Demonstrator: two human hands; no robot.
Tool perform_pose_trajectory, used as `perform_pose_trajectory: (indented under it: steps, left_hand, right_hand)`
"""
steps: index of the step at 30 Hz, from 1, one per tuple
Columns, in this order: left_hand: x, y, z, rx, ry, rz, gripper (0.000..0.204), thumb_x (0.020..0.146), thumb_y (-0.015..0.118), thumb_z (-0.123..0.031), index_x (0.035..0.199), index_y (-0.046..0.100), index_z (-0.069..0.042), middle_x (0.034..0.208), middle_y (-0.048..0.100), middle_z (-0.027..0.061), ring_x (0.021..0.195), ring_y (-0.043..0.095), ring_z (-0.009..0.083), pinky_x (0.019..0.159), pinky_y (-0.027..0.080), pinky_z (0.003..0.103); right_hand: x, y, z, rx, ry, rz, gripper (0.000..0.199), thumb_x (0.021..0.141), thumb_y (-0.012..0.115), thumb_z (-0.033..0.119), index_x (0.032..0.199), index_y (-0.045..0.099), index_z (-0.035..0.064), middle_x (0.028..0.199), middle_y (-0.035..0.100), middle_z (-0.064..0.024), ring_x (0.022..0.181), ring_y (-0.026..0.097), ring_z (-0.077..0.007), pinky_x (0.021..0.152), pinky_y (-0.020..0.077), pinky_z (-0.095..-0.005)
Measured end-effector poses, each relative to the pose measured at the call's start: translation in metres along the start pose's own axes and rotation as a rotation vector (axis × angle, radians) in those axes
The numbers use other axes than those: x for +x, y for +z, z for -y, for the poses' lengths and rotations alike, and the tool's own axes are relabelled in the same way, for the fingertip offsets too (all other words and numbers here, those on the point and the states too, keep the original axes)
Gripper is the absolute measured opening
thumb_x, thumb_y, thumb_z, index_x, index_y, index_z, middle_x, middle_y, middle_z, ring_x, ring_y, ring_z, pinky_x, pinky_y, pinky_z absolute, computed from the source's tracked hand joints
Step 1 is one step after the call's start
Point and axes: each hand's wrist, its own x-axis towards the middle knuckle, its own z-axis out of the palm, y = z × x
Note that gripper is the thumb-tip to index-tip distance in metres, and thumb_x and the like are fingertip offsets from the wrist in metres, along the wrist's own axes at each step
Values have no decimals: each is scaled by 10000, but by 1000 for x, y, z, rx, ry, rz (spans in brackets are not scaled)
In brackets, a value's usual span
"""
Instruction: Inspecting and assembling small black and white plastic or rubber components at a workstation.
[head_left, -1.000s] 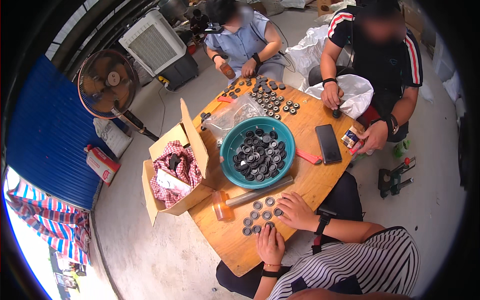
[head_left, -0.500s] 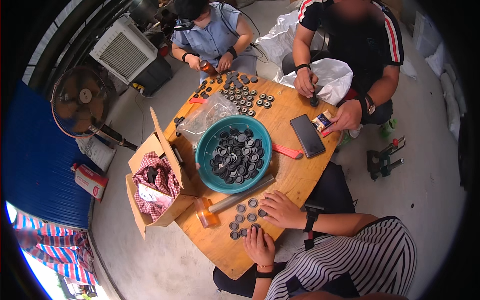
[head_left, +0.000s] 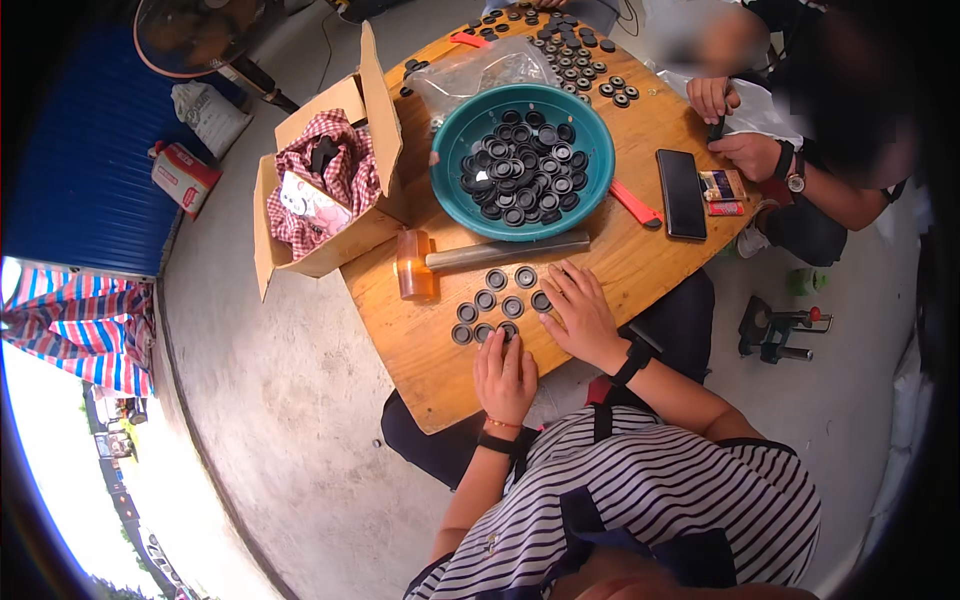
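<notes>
My left hand (head_left: 506, 374) lies at the table's near edge, fingers stretched out, their tips on a black round rubber-looking disc (head_left: 508, 331). To its right, my right hand (head_left: 583, 318) rests flat with fingers apart, touching another black disc (head_left: 541, 301). Several more ringed discs (head_left: 485, 300) lie in loose rows on the wood just beyond my left hand. Behind them is a mallet with an amber head (head_left: 414, 265) and a grey handle (head_left: 510, 252). A teal basin (head_left: 447, 200) beyond the handle holds a heap of similar black discs (head_left: 522, 165).
An open cardboard box (head_left: 385, 140) with checked cloth stands left of the basin. On the table's right lie a red-handled tool (head_left: 636, 205), a black phone (head_left: 681, 195) and small packets (head_left: 722, 187). A co-worker's hands (head_left: 745, 150) hold a dark piece at the right edge.
The whole view has tilted, so the table sits higher in the picture. My hands stay at the discs. The right co-worker's hand has left the packets and joined the other hand.
</notes>
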Motion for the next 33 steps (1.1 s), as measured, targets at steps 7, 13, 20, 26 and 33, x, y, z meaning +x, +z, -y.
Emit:
perform_pose_trajectory:
  steps: [7,13,20,26,33]
  left_hand:
    - [-6,-22,11,-130,-135,27,362,820,653,-124,1156,613,5,1347,462,219,1237,447,400,1025,375,464]
    - [-9,-33,33,35,-276,114,634,860,629,-283,1379,412,9,1434,310,321,1354,276,467,1113,207,544]
    - [4,-21,33,115,-268,236,696,877,590,-348,1397,360,52,1457,276,328,1371,253,462,1122,171,554]
    - [6,-16,24,30,-258,187,647,887,585,-286,1396,366,47,1453,285,332,1379,251,454,1126,162,555]
    - [-21,-16,28,13,-142,-7,434,867,609,-214,1239,524,-7,1368,452,223,1315,389,391,1112,232,540]
  right_hand:
    - [-13,-12,-6,31,95,-14,706,810,675,223,1382,355,-38,1409,374,-263,1335,321,-412,1107,245,-498]
    - [-37,-15,-8,-182,165,163,726,879,587,334,1388,307,-101,1452,309,-292,1382,233,-432,1132,156,-542]
    - [-19,11,20,-296,249,267,790,915,514,398,1439,203,-105,1519,191,-281,1444,89,-400,1125,45,-604]
    - [-6,16,32,-188,83,228,777,914,518,404,1433,231,-99,1512,211,-281,1442,104,-399,1127,58,-599]
    - [41,-47,-4,-13,19,-143,613,885,592,206,1388,350,-45,1421,364,-262,1348,316,-413,1106,280,-463]
